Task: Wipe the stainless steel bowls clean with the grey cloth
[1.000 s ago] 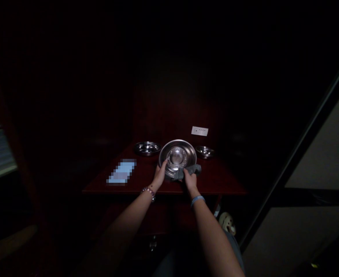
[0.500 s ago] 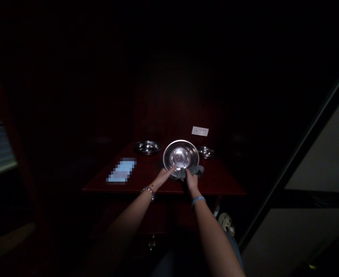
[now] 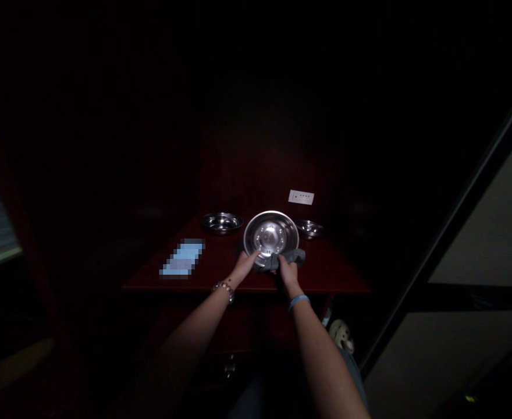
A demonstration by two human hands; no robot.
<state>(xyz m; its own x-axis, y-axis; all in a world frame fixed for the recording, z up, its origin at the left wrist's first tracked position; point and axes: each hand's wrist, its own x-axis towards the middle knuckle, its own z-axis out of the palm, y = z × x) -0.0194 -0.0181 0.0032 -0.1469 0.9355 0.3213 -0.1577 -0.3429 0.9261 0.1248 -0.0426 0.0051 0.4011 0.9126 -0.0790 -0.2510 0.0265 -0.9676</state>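
A shiny steel bowl is tilted up over the desk, its inside facing me. My left hand is closed on the lower left of its rim, the thumb lying over the inner edge. At the lower right, my right hand grips a grey cloth, which is pressed against the bowl's rim. The fingers of both hands are mostly hidden beneath the bowl and cloth. Another steel bowl rests behind and to the left, and a third steel bowl sits behind to the right, partly covered by the held one.
The dark red desk has a blurred-out bluish rectangle on its left. A white wall socket is on the back panel. Below the desk are a drawer handle and a pale clog at right.
The bowl and both hands appear very slightly further left, along with a small shift of the whole view. My left thumb has drawn back a little toward the rim. Both grips stay the same.
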